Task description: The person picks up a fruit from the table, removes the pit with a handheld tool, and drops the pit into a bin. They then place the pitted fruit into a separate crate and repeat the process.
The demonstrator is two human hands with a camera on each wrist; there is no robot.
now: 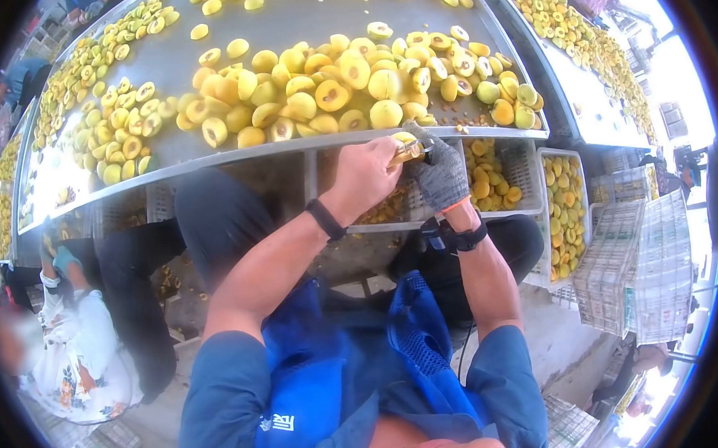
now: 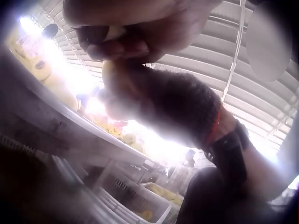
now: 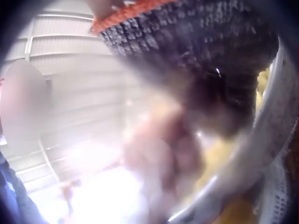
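Observation:
My bare left hand pinches a yellow peach just in front of the metal table's near edge. In the left wrist view, its fingers curl close above the other hand. My right hand, in a grey knitted glove with an orange cuff, meets it from the right with bent fingers. A small metal tool glints between the gloved fingers and the peach; I cannot tell its kind. The right wrist view shows the glove large, with the hands' meeting point blurred. Behind them lies a heap of halved yellow peaches.
The metal table has a raised rim, and loose pits lie at its right. Under it stand crates of peaches, with another filled crate on the right. Stacked white crates stand farther right. Another person sits at left.

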